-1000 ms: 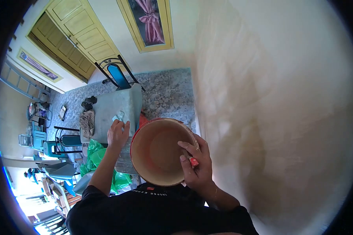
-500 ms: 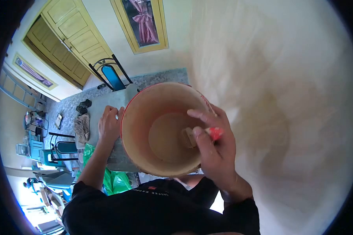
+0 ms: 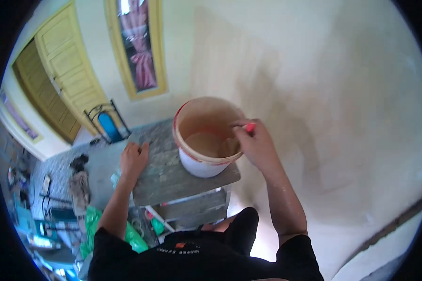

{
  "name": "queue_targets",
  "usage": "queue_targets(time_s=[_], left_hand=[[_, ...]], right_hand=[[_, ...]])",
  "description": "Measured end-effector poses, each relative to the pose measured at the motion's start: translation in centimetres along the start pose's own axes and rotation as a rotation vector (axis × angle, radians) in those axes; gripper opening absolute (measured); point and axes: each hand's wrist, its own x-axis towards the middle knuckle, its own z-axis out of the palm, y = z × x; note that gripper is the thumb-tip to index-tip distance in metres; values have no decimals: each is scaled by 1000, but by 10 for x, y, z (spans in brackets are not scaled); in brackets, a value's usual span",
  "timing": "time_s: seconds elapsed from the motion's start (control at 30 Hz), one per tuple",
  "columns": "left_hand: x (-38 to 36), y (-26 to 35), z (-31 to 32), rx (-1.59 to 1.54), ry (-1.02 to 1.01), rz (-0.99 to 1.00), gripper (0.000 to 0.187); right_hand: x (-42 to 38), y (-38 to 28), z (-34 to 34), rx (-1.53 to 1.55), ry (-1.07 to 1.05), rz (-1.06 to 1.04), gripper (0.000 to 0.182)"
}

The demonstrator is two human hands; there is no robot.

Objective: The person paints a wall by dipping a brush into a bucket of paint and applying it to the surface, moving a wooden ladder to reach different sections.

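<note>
A white bucket (image 3: 204,164) with a red-streaked rim stands on a weathered wooden table (image 3: 173,187). Its inside is coated pale tan, with tan liquid that looks like paint (image 3: 204,143) at the bottom. My right hand (image 3: 255,140) is closed around the red handle of a paintbrush (image 3: 250,127) at the bucket's right rim. The brush head points down inside the bucket, against its right wall, and is partly hidden. My left hand (image 3: 133,158) rests on the table left of the bucket, its fingers curled in, with nothing visible in them.
A partly tan-coated wall (image 3: 286,117) rises close on the right. Beyond the table stand a blue-backed chair (image 3: 109,127), a yellow door (image 3: 68,61) and a curtained window (image 3: 140,51). A crumpled cloth (image 3: 79,186) and green plastic bags (image 3: 93,224) lie to the left.
The bucket now appears smaller and lower, as my view has drawn back from it. My right hand with the paintbrush has shifted up toward the rim. My left hand remains on the table.
</note>
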Motion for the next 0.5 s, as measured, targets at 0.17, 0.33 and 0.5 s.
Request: queue_targets(time_s=[0.17, 0.33, 0.5], left_hand=[[1, -6, 9, 46, 59, 113, 39], [0, 6, 6, 45, 18, 124, 39], [-1, 17, -2, 80, -87, 123, 39]], right_hand=[[14, -1, -6, -86, -181, 29, 27], [7, -10, -10, 58, -191, 222, 32], [-6, -14, -11, 64, -197, 249, 31]])
